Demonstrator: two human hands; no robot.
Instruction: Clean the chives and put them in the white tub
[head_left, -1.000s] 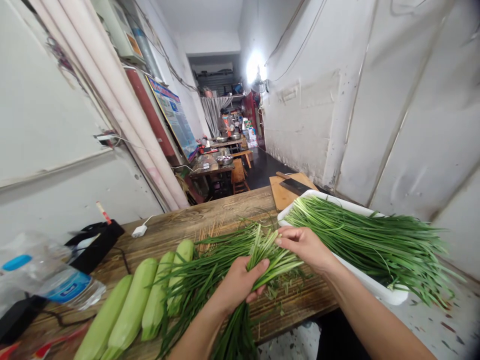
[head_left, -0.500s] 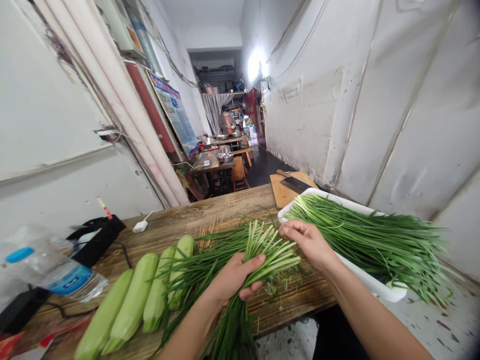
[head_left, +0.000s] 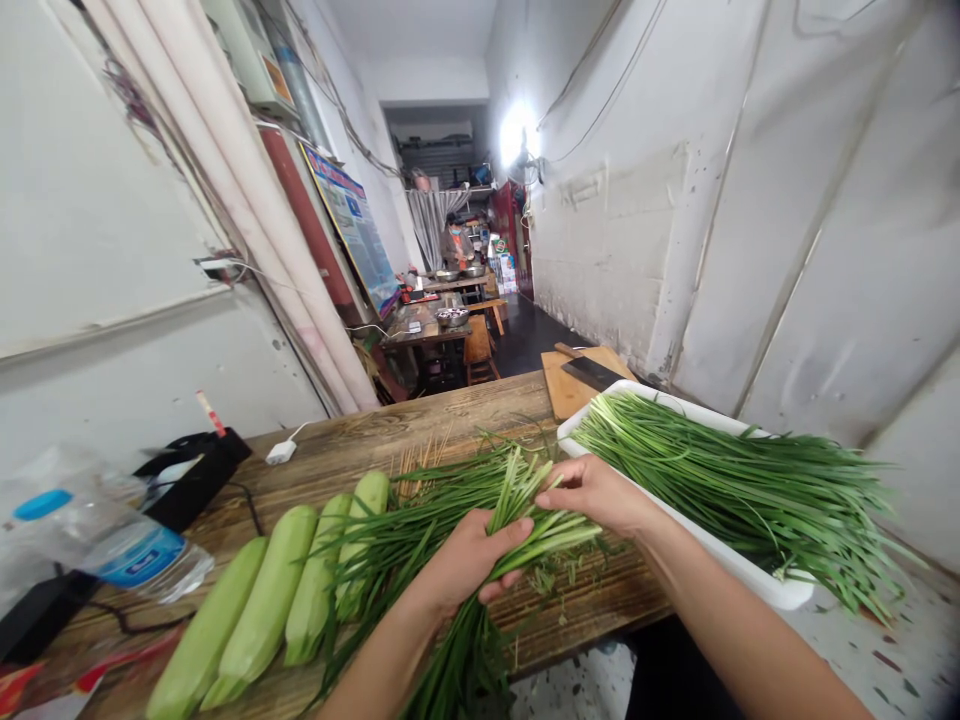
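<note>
A bunch of garlic chives (head_left: 514, 490) is clasped in my left hand (head_left: 476, 560), its pale stem ends pointing right and its green leaves trailing left and down. At those pale ends, my right hand (head_left: 604, 492) has thumb and fingers pinched on some of the stems. More garlic chives lie under and behind the held bunch, with trimmed bits on the wooden table (head_left: 360, 425). To the right, a white tub (head_left: 787, 594) is heaped with garlic chives (head_left: 712, 480), the leaves hanging over its far end.
Several pale green zucchini (head_left: 262, 600) lie at the left, near a water bottle (head_left: 135, 550) and a black box (head_left: 195, 475). Thin sticks (head_left: 420, 460) lie behind the chives. A cleaver (head_left: 590, 373) rests on a cutting board (head_left: 559, 388). Farther off, a person (head_left: 456, 245) is at another table.
My right hand has moved left, from beside the pale stem ends onto them. My left hand keeps its hold on the bunch.
</note>
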